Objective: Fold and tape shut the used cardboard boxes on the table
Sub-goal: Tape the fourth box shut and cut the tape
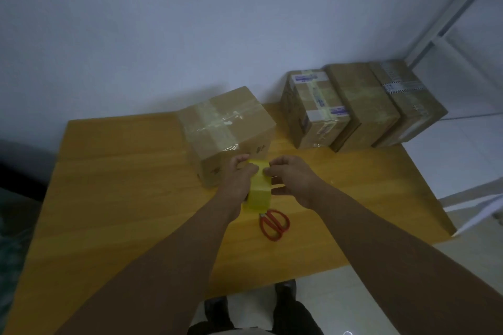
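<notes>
A closed cardboard box [228,128] with clear tape crossing its top stands in the middle of the wooden table [122,198]. Just in front of it, a yellow roll of tape [258,190] is held above the table. My left hand [239,177] grips the roll from the left. My right hand [288,177] pinches the roll's upper edge with thumb and fingertips, where the tape end seems to lie. Three taped boxes [356,106] stand side by side at the table's back right.
Red-handled scissors [273,223] lie on the table just below the roll. A white wall runs behind the table. A white shelf frame [446,22] stands at the right. The table's near edge is by my legs.
</notes>
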